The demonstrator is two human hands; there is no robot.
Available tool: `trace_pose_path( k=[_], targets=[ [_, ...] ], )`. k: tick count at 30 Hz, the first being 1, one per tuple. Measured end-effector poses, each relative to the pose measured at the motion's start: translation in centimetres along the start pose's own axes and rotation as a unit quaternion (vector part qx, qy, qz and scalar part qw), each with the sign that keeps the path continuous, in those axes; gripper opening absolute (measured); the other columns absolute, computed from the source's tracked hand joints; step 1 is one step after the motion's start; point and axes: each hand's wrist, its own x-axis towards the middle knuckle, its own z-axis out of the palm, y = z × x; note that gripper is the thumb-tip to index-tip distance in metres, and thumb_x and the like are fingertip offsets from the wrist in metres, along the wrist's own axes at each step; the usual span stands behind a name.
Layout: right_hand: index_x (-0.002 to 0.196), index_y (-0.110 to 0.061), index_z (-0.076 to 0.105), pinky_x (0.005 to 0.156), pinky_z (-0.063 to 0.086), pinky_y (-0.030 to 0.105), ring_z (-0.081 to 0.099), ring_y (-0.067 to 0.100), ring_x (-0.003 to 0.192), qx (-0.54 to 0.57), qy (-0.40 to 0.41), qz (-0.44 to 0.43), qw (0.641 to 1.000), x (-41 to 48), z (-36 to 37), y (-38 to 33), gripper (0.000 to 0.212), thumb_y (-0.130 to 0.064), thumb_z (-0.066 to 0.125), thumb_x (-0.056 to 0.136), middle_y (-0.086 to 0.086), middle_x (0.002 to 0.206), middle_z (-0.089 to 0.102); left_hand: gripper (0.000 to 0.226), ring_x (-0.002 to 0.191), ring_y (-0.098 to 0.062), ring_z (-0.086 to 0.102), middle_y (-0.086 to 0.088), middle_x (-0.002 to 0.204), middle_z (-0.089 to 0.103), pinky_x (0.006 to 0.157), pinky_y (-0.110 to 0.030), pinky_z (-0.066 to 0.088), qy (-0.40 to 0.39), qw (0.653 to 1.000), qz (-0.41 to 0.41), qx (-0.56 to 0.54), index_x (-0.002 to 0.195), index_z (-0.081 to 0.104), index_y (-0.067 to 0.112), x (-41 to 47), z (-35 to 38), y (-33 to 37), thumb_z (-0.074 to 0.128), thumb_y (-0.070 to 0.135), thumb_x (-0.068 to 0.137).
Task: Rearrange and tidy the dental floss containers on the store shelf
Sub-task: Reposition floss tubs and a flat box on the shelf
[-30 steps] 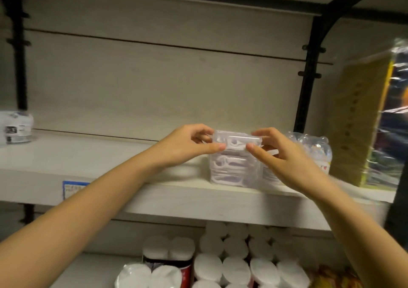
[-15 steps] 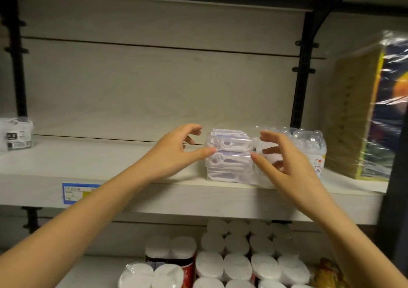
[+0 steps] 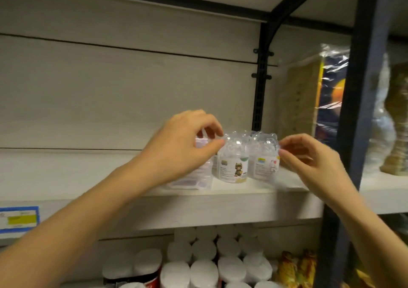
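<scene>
White shelf (image 3: 66, 177): matt board, mid-frame.
Left hand (image 3: 183, 148): fingers curled, pinching lid of left jar (image 3: 231, 166).
Flat packs (image 3: 192, 182): clear, stacked, behind that hand.
Right jar (image 3: 265, 161): centre, touching left jar, upright on shelf; both clear hard plastic, bumpy lids; likely light, slick, tippy; safer gripped low.
Right hand (image 3: 309, 164): fingertips pinching that jar's lid.

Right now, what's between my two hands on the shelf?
Head view: two clear floss jars side by side, the green-figure jar at your left hand, the other jar at your right hand.
</scene>
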Motion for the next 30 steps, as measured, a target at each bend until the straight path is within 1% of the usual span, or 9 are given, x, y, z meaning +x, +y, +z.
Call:
trace_pose_path(
  k=[3, 7, 11, 14, 17, 20, 24, 27, 30],
  targets=[
    [0.116, -0.019, 0.055, 0.088, 0.049, 0.031, 0.058, 0.013, 0.097, -0.076, -0.014, 0.007, 0.997, 3.9, 0.0, 0.5, 0.033, -0.029, 0.062, 0.085, 0.002, 0.111, 0.060, 0.033, 0.101, -0.016, 0.056, 0.004, 0.112, 0.061, 0.092, -0.035, 0.045, -0.069, 0.995, -0.019, 0.070, 0.109, 0.062, 0.022, 5.7, 2.2, -0.2, 0.059, 0.042, 0.083],
    [0.135, -0.016, 0.038, 0.098, 0.044, 0.040, 0.050, 0.024, 0.119, -0.167, -0.113, 0.035, 0.979, 7.2, 1.1, 0.9, 0.062, -0.042, 0.060, 0.084, 0.008, 0.139, 0.044, 0.060, 0.123, -0.022, 0.048, -0.002, 0.136, 0.051, 0.102, -0.035, 0.039, -0.201, 0.968, -0.077, 0.133, 0.132, 0.048, 0.017, 9.4, 5.0, -0.9, 0.057, 0.052, 0.083],
    [0.143, -0.017, 0.027, 0.099, 0.041, 0.037, 0.045, 0.027, 0.126, -0.195, -0.239, 0.094, 0.947, 8.5, 2.1, 1.6, 0.077, -0.046, 0.063, 0.080, 0.009, 0.146, 0.037, 0.069, 0.119, -0.023, 0.050, -0.003, 0.134, 0.052, 0.100, -0.033, 0.041, -0.286, 0.943, -0.126, 0.113, 0.135, 0.046, 0.017, 10.4, 6.0, -1.4, 0.063, 0.052, 0.078],
    [0.140, -0.020, 0.032, 0.095, 0.041, 0.034, 0.046, 0.024, 0.125, -0.179, -0.265, 0.111, 0.941, 8.5, 2.3, 1.9, 0.074, -0.046, 0.065, 0.079, 0.005, 0.144, 0.041, 0.074, 0.111, -0.021, 0.053, 0.000, 0.127, 0.053, 0.098, -0.042, 0.046, -0.325, 0.931, -0.129, 0.107, 0.134, 0.045, 0.019, 10.6, 5.9, -1.6, 0.068, 0.053, 0.073],
    [0.138, -0.020, 0.036, 0.093, 0.043, 0.033, 0.048, 0.024, 0.122, -0.164, -0.249, 0.106, 0.949, 8.3, 1.8, 1.4, 0.072, -0.044, 0.066, 0.078, 0.005, 0.141, 0.045, 0.072, 0.106, -0.019, 0.056, 0.001, 0.118, 0.056, 0.095, -0.037, 0.047, -0.322, 0.935, -0.124, 0.086, 0.131, 0.049, 0.019, 10.7, 5.6, -1.8, 0.071, 0.052, 0.071],
    [0.137, -0.018, 0.038, 0.092, 0.046, 0.035, 0.050, 0.023, 0.117, -0.179, -0.212, 0.069, 0.958, 8.1, 0.4, 0.0, 0.069, -0.044, 0.066, 0.079, 0.007, 0.137, 0.048, 0.070, 0.098, -0.015, 0.054, 0.005, 0.110, 0.054, 0.080, -0.026, 0.043, -0.292, 0.949, -0.115, 0.037, 0.128, 0.051, 0.021, 11.0, 4.6, -1.6, 0.072, 0.051, 0.069],
    [0.135, -0.021, 0.039, 0.072, 0.042, 0.024, 0.049, 0.018, 0.106, -0.163, -0.179, 0.040, 0.969, 7.8, -2.7, -3.3, 0.068, -0.047, 0.064, 0.077, 0.006, 0.135, 0.049, 0.071, 0.089, -0.005, 0.055, 0.013, 0.100, 0.054, 0.069, -0.019, 0.038, -0.240, 0.966, -0.096, -0.003, 0.127, 0.051, 0.026, 11.1, 1.4, -0.3, 0.074, 0.052, 0.065],
    [0.134, -0.026, 0.040, 0.059, 0.037, 0.018, 0.050, 0.014, 0.093, -0.159, -0.177, 0.022, 0.971, 7.5, -4.1, -6.1, 0.072, -0.053, 0.064, 0.072, 0.004, 0.130, 0.052, 0.067, 0.090, -0.003, 0.059, 0.014, 0.097, 0.061, 0.068, -0.018, 0.042, -0.234, 0.967, -0.094, -0.027, 0.118, 0.056, 0.030, 10.2, -1.9, 0.4, 0.076, 0.054, 0.059],
    [0.130, -0.030, 0.043, 0.053, 0.036, 0.018, 0.050, 0.001, 0.072, -0.142, -0.196, 0.008, 0.970, 6.5, -3.7, -9.3, 0.082, -0.066, 0.059, 0.058, -0.005, 0.108, 0.052, 0.069, 0.089, -0.004, 0.061, 0.011, 0.097, 0.065, 0.073, -0.020, 0.049, -0.224, 0.969, -0.102, -0.033, 0.109, 0.060, 0.033, 7.9, -4.9, 0.3, 0.074, 0.058, 0.047]
  ],
)
